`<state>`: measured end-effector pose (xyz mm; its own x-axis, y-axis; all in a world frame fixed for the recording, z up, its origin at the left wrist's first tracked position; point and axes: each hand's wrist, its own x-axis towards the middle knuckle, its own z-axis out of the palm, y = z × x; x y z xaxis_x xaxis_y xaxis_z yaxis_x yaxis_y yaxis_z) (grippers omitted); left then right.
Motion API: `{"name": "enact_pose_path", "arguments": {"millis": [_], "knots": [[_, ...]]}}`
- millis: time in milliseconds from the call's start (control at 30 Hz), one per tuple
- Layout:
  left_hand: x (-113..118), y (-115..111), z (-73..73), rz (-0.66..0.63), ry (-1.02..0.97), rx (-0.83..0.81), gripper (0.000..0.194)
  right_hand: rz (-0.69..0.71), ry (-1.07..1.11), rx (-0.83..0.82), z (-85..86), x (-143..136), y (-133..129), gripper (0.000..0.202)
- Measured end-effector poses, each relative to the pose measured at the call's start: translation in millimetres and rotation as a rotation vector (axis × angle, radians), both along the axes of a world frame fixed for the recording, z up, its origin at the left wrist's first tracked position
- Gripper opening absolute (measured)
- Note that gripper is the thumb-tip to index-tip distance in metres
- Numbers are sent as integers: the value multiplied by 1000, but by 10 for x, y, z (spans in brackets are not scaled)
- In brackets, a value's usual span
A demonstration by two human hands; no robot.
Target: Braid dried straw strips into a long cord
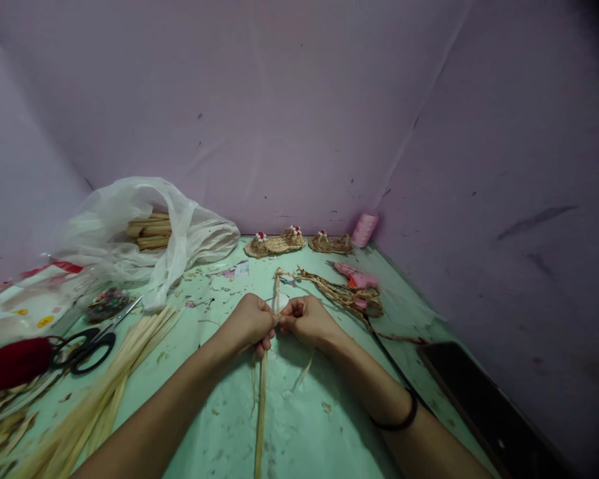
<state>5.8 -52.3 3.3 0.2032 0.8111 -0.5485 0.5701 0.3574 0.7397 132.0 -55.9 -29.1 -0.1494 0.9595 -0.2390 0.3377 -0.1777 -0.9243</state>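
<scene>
Both hands meet over the middle of the green table, pinching a braid of dried plant fibre. My left hand closes its fingers on it from the left. Fingertips of my right hand press against the same spot from the right. Above the hands the braid runs up and bends right, toward a coil of braided cord. Below them a long pale fibre strip hangs toward me, with shorter ends beside it. The exact pinch point is partly hidden by the fingers.
Left lie black-handled scissors, loose fibre strips, dark red yarn and a white plastic bag with fibre bundles. Small woven slippers, pink thread and a pink glue gun stand behind. A dark phone-like slab lies right.
</scene>
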Motion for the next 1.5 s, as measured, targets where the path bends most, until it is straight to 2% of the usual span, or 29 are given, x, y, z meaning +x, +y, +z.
{"name": "enact_pose_path", "arguments": {"millis": [167, 233, 400, 500, 600, 667, 733, 867, 967, 1033, 1200, 1367, 1500], "knots": [[-31, 42, -74, -77, 153, 349, 19, 54, -277, 145, 29, 14, -36, 7], [-41, 69, -132, -82, 144, 399, 20, 78, -392, 217, 81, 20, -67, 10], [-2, 66, -220, -2, 18, 310, 17, 14, -651, 180, 308, 23, -151, 13], [42, 11, -145, 93, -74, 197, 17, 30, -713, 165, 413, -25, -216, 15], [41, -22, -51, 155, -153, 20, 16, 108, -739, 228, 442, -143, -305, 20], [11, -15, -25, 150, -206, -27, 17, 143, -779, 280, 444, -226, -363, 23], [-25, 7, -27, 102, -248, 2, 17, 174, -822, 304, 464, -259, -394, 25], [-60, 39, -31, 20, -304, 29, 12, 225, -751, 222, 565, -80, -316, 19], [-59, 41, -16, 5, -317, 14, 6, 55, -648, 186, 598, 139, -188, 21], [-58, 38, -19, 2, -316, 3, 4, 9, -602, 150, 562, 213, -131, 21], [-58, 33, -63, -14, -332, -8, 4, 137, -311, -143, 388, 146, -123, 14], [-22, 22, -55, 1, -345, 11, 9, 218, -381, -111, 374, 186, -123, 12], [27, -55, -88, 86, -273, 113, 9, 341, -541, 66, 497, 333, -167, 12]]}}
